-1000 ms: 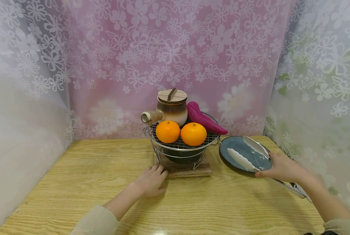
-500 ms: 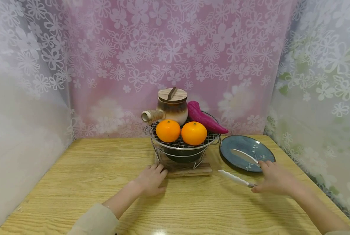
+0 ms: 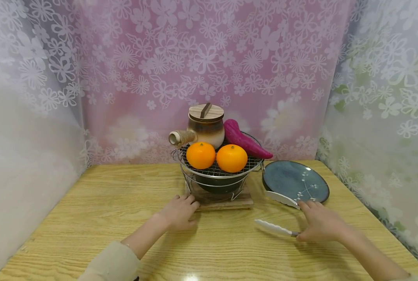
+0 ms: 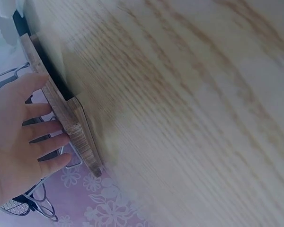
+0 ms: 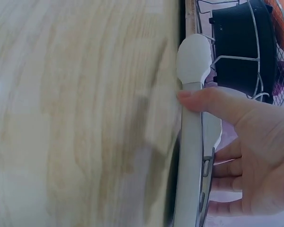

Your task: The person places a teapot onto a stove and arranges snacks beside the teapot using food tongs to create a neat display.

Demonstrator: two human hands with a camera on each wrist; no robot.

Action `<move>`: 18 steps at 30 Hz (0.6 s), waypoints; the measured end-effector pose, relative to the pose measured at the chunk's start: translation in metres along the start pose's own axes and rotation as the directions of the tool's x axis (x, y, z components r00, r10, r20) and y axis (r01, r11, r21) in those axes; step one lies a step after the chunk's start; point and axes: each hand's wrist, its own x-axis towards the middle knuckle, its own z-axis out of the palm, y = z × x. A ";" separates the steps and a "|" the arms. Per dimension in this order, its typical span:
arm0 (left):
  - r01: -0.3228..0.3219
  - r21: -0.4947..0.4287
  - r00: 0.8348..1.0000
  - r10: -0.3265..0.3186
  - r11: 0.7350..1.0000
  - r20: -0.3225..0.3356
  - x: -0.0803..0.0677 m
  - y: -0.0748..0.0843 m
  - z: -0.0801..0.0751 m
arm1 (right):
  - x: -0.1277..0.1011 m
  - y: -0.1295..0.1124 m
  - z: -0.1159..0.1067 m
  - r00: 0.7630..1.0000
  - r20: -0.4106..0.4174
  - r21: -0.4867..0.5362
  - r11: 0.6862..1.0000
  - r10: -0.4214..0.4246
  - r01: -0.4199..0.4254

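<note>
A staged tabletop set, dressed like a home tea corner

You're sitting at a light wood-grain table [image 3: 100,203] closed in on three sides by sheer flower-print curtains [image 3: 209,58], pink behind and white to either side, so no real room shows. The props in front of you say home cooking: a small wire-grill stove [image 3: 216,175] on a wooden board [image 3: 226,203], carrying a clay pot [image 3: 205,127], two oranges [image 3: 201,156] and a purple sweet potato [image 3: 245,143], with a blue plate [image 3: 294,181] just beside it.
</note>
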 end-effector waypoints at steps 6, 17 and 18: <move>0.017 0.000 1.000 -0.017 1.000 0.024 0.001 -0.001 -0.004 | 0.003 0.001 0.009 1.000 0.011 0.016 1.000 -0.009 0.009; 0.032 0.001 0.998 -0.033 0.999 0.058 0.001 -0.001 -0.010 | 0.009 0.000 0.022 1.000 -0.014 0.053 0.999 -0.003 0.003; 0.033 0.003 0.998 -0.033 0.999 0.058 0.001 -0.002 -0.011 | 0.009 -0.001 0.022 1.000 -0.014 0.057 0.998 -0.002 0.003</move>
